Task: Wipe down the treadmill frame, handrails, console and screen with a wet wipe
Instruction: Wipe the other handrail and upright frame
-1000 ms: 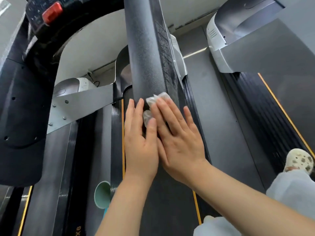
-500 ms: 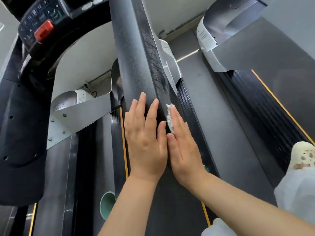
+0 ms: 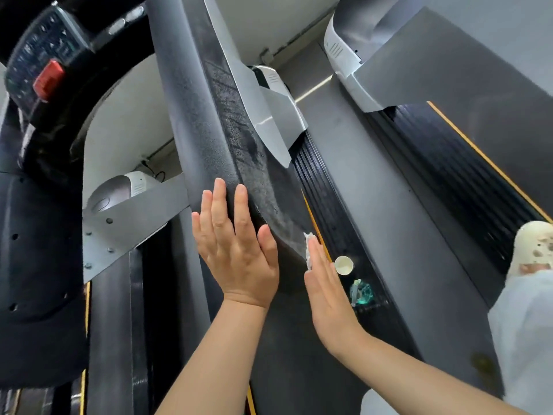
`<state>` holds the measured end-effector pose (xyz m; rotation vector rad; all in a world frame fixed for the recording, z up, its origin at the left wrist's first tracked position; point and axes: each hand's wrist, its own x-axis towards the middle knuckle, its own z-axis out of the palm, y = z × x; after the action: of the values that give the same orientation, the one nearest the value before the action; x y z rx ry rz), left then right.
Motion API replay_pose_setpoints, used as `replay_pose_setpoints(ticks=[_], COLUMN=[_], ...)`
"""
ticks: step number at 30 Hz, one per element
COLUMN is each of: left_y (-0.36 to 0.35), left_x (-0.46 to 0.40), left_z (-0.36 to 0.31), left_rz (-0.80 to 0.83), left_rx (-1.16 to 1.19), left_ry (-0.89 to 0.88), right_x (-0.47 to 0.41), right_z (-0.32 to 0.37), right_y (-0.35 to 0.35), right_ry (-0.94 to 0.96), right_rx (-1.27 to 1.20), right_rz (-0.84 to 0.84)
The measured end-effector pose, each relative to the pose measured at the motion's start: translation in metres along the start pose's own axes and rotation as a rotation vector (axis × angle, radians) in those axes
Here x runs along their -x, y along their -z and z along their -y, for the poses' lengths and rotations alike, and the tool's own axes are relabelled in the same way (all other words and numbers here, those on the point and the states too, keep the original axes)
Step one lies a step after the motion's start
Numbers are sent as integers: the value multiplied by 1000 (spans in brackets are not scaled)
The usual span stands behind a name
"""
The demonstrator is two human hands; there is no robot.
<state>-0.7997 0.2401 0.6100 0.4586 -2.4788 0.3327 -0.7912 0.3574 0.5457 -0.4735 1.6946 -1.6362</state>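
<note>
Treadmill frame fills the view: a broad black textured upright post (image 3: 209,121) slants from the top down to the centre, with grey metal side panels (image 3: 119,223) and a dark running belt with a yellow edge line (image 3: 478,181) beyond it. At upper left sits the dark console with a red stop button (image 3: 48,80). Grey floor (image 3: 374,181) runs between this machine and the neighbouring one. Both hands lie flat with straight fingers. The left hand (image 3: 236,250) presses its palm against the post's front face, fingers pointing up. The right hand (image 3: 326,292), edge-on, presses a crumpled white wet wipe (image 3: 308,250) against the post's right side. Just beside it a small white paper cup (image 3: 344,265) and a teal wrapper (image 3: 362,293) lie below. A cream perforated clog (image 3: 532,250) shows at right.
</note>
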Motion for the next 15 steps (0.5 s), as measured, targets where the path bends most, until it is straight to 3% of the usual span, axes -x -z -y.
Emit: replay_pose_setpoints(ticks=[5, 7, 11, 15], left_y=[-2, -2, -1, -2], left_x=[0, -1, 0, 1], left_z=[-2, -2, -3, -2], left_rz=[-31, -21, -16, -25], left_rx=[-22, -26, -24, -34], left_ry=[0, -3, -8, -11], right_x=[-13, -10, 8, 3], right_z=[30, 14, -16, 1], right_y=[-7, -5, -4, -6], right_ry=[250, 201, -124, 52], right_rx=[53, 94, -20, -13], right_rz=[-53, -63, 28, -3])
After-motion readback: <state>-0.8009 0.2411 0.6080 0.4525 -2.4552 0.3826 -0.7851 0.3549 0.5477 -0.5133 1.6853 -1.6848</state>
